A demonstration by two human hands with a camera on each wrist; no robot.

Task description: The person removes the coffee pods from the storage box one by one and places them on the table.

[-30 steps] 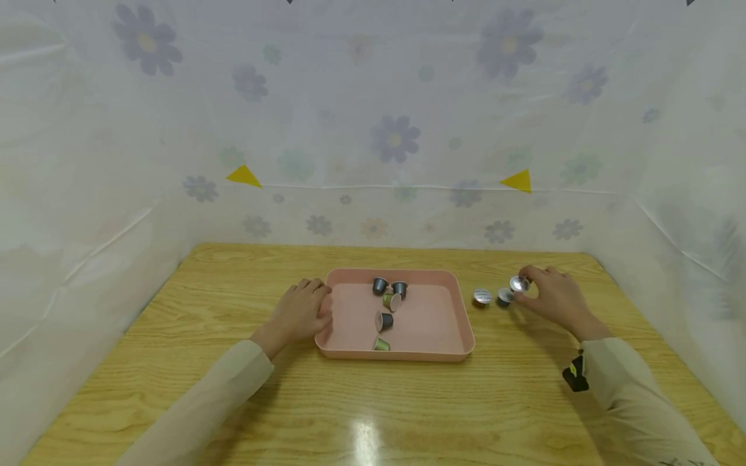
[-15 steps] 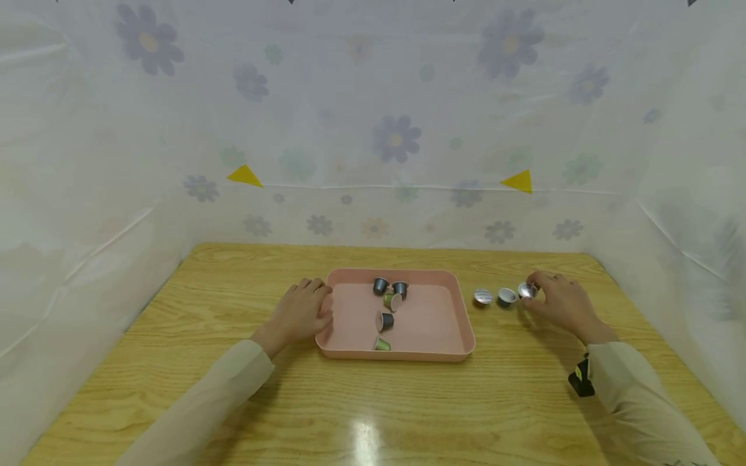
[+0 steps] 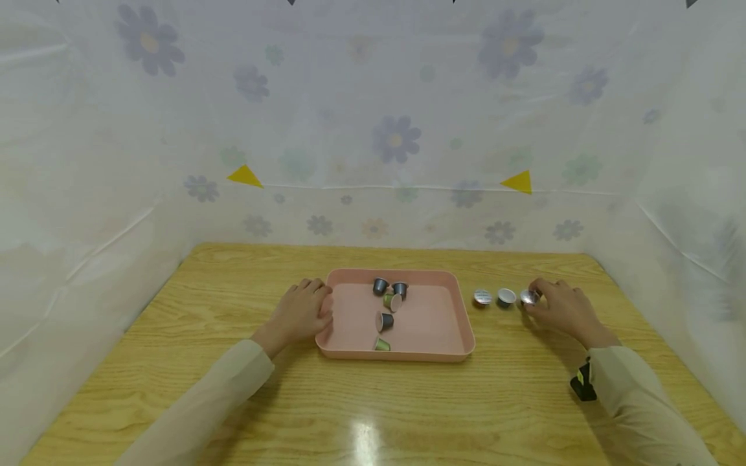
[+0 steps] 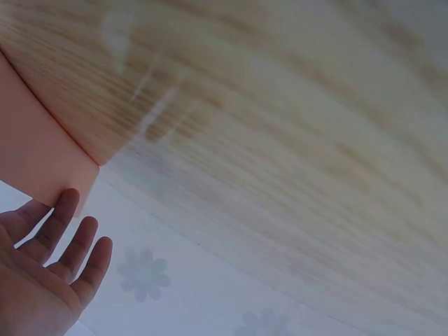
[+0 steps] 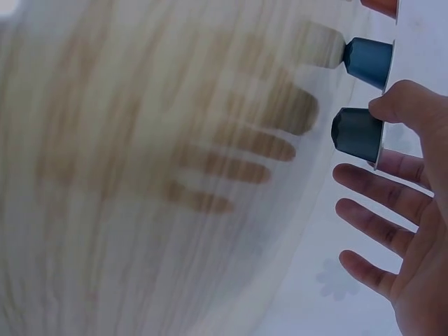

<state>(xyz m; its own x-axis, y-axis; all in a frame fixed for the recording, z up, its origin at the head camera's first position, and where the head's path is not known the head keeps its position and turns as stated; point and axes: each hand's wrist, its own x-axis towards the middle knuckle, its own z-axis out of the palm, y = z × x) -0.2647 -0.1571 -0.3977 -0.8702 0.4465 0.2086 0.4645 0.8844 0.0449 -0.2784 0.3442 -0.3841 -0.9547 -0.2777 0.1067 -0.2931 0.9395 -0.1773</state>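
My right hand (image 3: pixel 564 312) pinches a coffee capsule (image 3: pixel 529 297) by its silver lid rim, between thumb and forefinger. In the right wrist view that capsule (image 5: pixel 357 133) looks dark teal, stands lid down in this inverted picture's sense, and its other fingers are spread. Left of it on the table, a capsule with a pale lid (image 3: pixel 506 297) and one with a printed lid (image 3: pixel 482 297) stand in a row. My left hand (image 3: pixel 298 310) rests at the left rim of a pink tray (image 3: pixel 396 356), its fingers loosely extended; the left wrist view shows fingertips touching the tray wall (image 4: pixel 42 150).
Inside the tray lie several capsules: dark ones (image 3: pixel 385 321) and green ones (image 3: pixel 381 345), mostly tipped over. The wooden table (image 3: pixel 408 414) is enclosed by a white floral sheet (image 3: pixel 350 129) at the back and sides, with two yellow triangles on it.
My right hand has moved right and down with its capsule, from beside the middle capsule to the right end of the row. The left hand and tray stay put.
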